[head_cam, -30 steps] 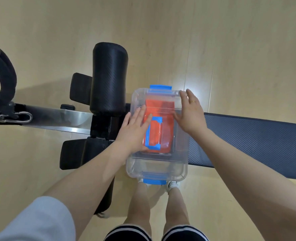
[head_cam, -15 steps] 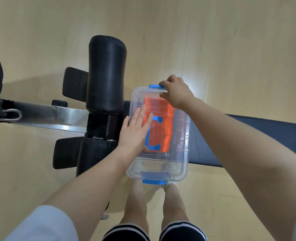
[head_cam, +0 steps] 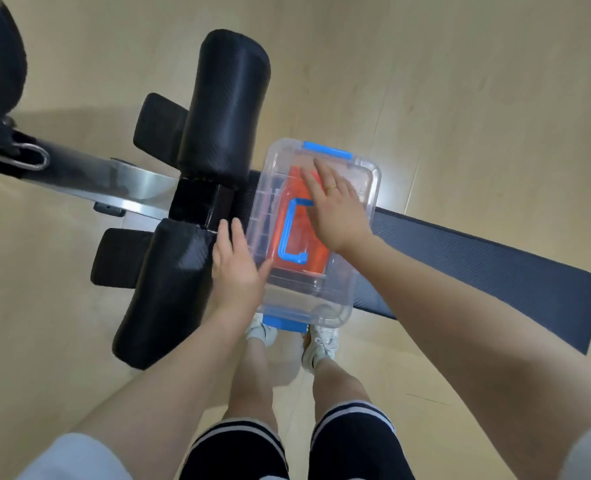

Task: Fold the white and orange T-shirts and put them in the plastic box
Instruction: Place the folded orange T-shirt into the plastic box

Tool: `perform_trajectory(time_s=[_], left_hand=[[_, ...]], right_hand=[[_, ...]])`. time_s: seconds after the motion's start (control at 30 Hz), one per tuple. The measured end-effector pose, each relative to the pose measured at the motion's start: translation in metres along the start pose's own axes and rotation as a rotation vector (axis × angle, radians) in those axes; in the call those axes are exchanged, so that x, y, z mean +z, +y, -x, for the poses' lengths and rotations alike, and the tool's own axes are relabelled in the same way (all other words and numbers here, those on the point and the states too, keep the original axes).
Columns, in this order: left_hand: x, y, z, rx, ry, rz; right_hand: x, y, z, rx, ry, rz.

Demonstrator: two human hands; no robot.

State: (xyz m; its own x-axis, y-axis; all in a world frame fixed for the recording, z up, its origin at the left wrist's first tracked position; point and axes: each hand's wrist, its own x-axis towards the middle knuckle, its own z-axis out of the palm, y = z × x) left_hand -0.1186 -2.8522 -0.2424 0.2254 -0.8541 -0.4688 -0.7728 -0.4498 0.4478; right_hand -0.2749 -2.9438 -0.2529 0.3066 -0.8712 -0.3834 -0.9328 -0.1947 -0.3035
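Note:
A clear plastic box (head_cam: 325, 303) with its lid on sits on the dark bench pad (head_cam: 495, 268). The lid has a blue handle (head_cam: 289, 237) and blue latches at the far (head_cam: 327, 151) and near ends. Through the lid the folded orange T-shirt (head_cam: 316, 258) shows; the white one is hidden from me. My right hand (head_cam: 335, 206) lies flat on the lid, fingers straight. My left hand (head_cam: 237, 268) rests against the box's left side, fingers extended, thumb on the lid edge.
Black padded rollers (head_cam: 223, 112) and a metal bar (head_cam: 127, 183) of the exercise bench stand just left of the box. A black foam handle (head_cam: 3, 64) is at far left. My legs and white shoes (head_cam: 320, 344) are below the box on the wooden floor.
My right hand left the far blue latch and came down flat on the lid. My left hand slid off the lid top to the box's left side.

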Motion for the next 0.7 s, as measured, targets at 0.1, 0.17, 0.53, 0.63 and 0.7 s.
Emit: perform_trajectory(time_s=[0.1, 0.17, 0.53, 0.63, 0.7], left_hand=[[0.024, -0.01, 0.032, -0.429, 0.149, 0.339], [0.042, -0.013, 0.05, -0.632, 0.158, 0.47], [0.081, -0.004, 0.076, -0.989, -0.076, 1.19], [0.08, 0.001, 0.075, -0.92, -0.027, 1.063], [0.075, 0.006, 0.07, -0.913, -0.009, 1.002]], right_hand=[[0.012, -0.007, 0.039, -0.249, -0.169, 0.069], [0.023, -0.007, 0.064, -0.345, -0.226, 0.085], [0.033, -0.011, 0.077, -0.24, -0.455, 0.229], [0.034, -0.011, 0.077, -0.237, -0.444, 0.226], [0.035, -0.012, 0.076, -0.233, -0.441, 0.227]])
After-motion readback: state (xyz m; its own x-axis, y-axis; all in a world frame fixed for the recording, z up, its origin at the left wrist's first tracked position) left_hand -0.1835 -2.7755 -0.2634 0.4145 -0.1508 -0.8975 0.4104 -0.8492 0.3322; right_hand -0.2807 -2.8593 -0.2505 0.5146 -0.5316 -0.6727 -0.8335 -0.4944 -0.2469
